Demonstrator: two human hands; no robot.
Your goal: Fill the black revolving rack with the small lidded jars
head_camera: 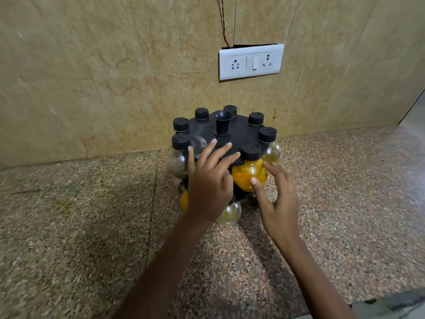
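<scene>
The black plastic revolving rack (232,134) is steadied by the spread, flat left hand (208,180); the round clear yellow-filled jar (249,174) is loosely touched by the open right hand (279,201), seemingly to seat it.

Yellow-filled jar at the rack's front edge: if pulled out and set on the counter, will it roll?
The yellow-filled jar looks round-bellied, so it would probably roll. The clear, smooth wall may be slippery. It looks nearly full, so likely heavy for its size.

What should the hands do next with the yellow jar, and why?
Probably the right hand should nudge the yellow jar fully into its slot while the left hand steadies the rack. The right fingertips already touch the jar's round body, its lid sits at the rack's front edge, and the left hand's fingers rest flat on the rack's top.
</scene>
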